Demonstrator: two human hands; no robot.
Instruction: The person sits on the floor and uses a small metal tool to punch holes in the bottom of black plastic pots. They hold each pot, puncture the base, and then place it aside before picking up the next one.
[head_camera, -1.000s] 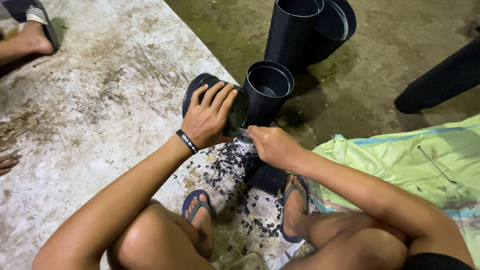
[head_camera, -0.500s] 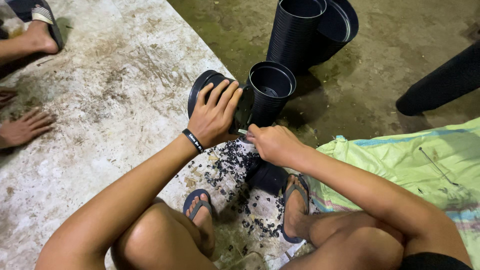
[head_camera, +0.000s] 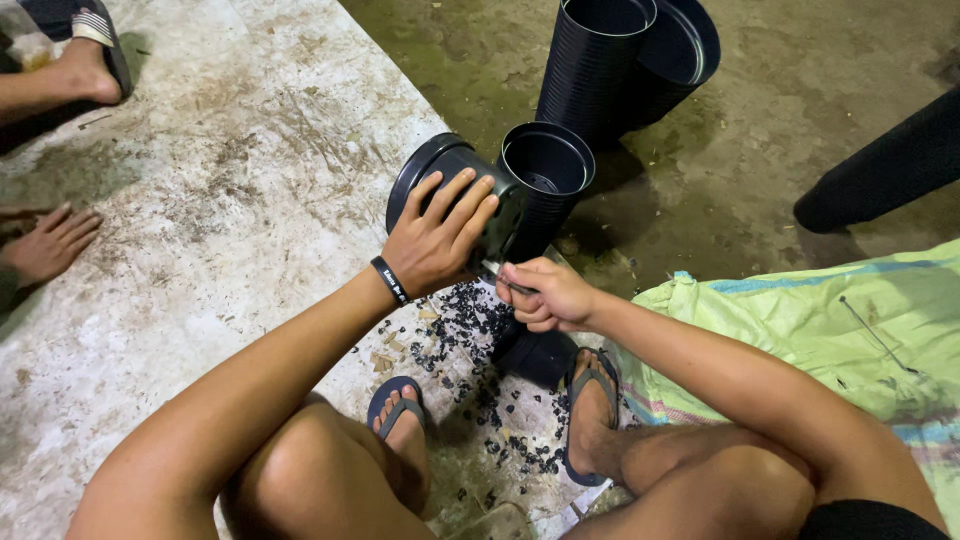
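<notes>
Head camera looks down between my knees. My left hand (head_camera: 435, 240) lies on a black plastic pot (head_camera: 450, 195) that is turned on its side on the concrete floor (head_camera: 230, 180); the fingers are spread over its wall and press it down. My right hand (head_camera: 545, 295) is clenched around a small thin tool (head_camera: 497, 272), and its tip touches the bottom part of this pot. What kind of tool it is, I cannot tell. Just behind the pot stands another black pot (head_camera: 548, 170), upright and open, and further back a tall stack of pots (head_camera: 595, 60). Small black chips (head_camera: 480, 350) lie on the floor between my feet. On the right is a light green sack (head_camera: 800, 320). At the left edge I see another person's hand (head_camera: 45, 245), resting flat on the floor.
</notes>
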